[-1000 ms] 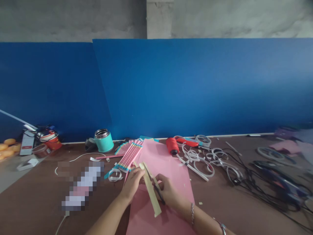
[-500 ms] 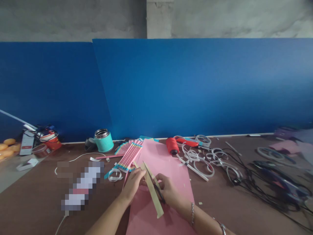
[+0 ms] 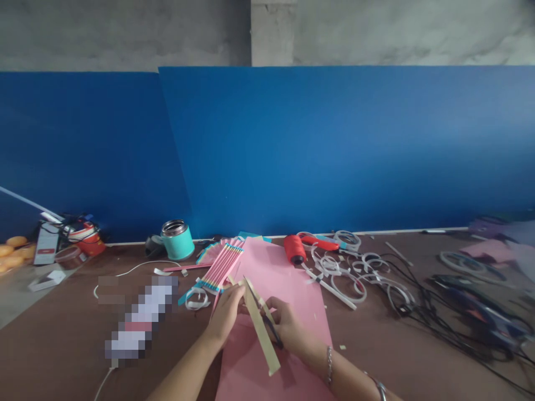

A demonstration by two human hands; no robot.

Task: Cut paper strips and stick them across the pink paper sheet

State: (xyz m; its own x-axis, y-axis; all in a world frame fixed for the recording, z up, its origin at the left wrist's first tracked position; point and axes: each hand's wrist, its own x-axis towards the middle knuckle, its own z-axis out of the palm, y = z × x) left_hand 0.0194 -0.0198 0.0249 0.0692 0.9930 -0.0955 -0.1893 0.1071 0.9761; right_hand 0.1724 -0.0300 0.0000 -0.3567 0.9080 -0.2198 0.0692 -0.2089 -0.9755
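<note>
A long pale yellow paper strip (image 3: pixel 261 334) slants over a pink sheet (image 3: pixel 288 289), with my left hand (image 3: pixel 228 312) closed on its upper part. My right hand (image 3: pixel 288 326) grips a pair of scissors (image 3: pixel 272 329) with dark handles. The blades point up and away from me, lying along the strip's right side, with another bit of the pale strip beside them. Whether the blades touch the strip I cannot tell. Just beyond my left hand rests a pleated pink paper piece (image 3: pixel 223 267) with blue and yellow edges.
A red thread spool (image 3: pixel 295 249) stands at the sheet's far right, beside curled white strips (image 3: pixel 334 267). Black cables (image 3: pixel 426 295) and a dark tool (image 3: pixel 480 306) lie further right. At the left are a turquoise mug (image 3: pixel 178 240) and a blurred-out power strip (image 3: pixel 142 317).
My left hand has shifted slightly left and down along the strip. My right hand and the scissors stay almost in place.
</note>
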